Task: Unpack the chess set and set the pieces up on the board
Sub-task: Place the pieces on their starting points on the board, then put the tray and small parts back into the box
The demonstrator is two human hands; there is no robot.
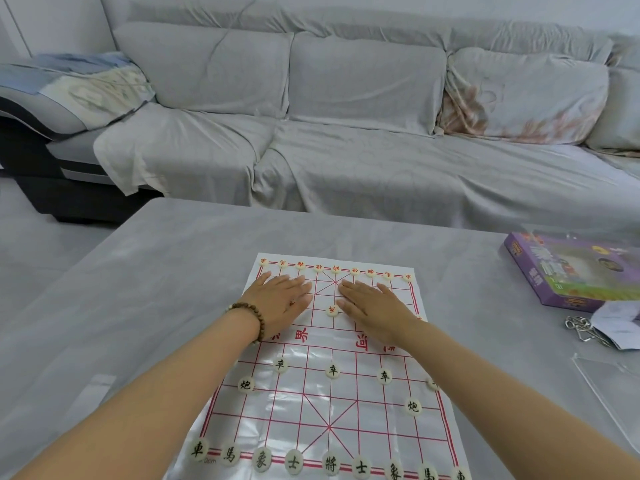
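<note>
- Lying over the left arm of the grey fabric sofa (346,98) is a folded blue and cream blanket (86,88).
- A grey cloth-covered table (156,271) is standing in front of the sofa and is carrying everything else.
- The left hand (280,299), wearing a brown wooden bead bracelet (250,320) at the wrist, is pressing palm down on the far half of the board. Its fingers are lying straight and close together, pinching nothing.
- The white glossy plastic board sheet (311,407), printed with a red grid, is lying flat on the near middle of the table.
- A row of cream round discs with red characters (335,269) is sitting along the board's far edge.
- A row of cream round discs with black characters (330,464) is sitting along its near edge, and more black-marked discs are resting on lines in the near half.
- One lone red-marked disc (332,310) is sitting between the two hands, just beside the right thumb.
- The right hand (367,306) is also lying flat on the far half, fingers straight and together, gripping nothing.
- A purple cardboard box (568,271) is lying near the table's right edge, well apart from the board.
- Silver metal wire rings (581,329) and a white paper leaflet (620,327) are lying just nearer than the box.
- A clear plastic piece (613,393), lid or tray I cannot tell, is lying nearest at the right.
</note>
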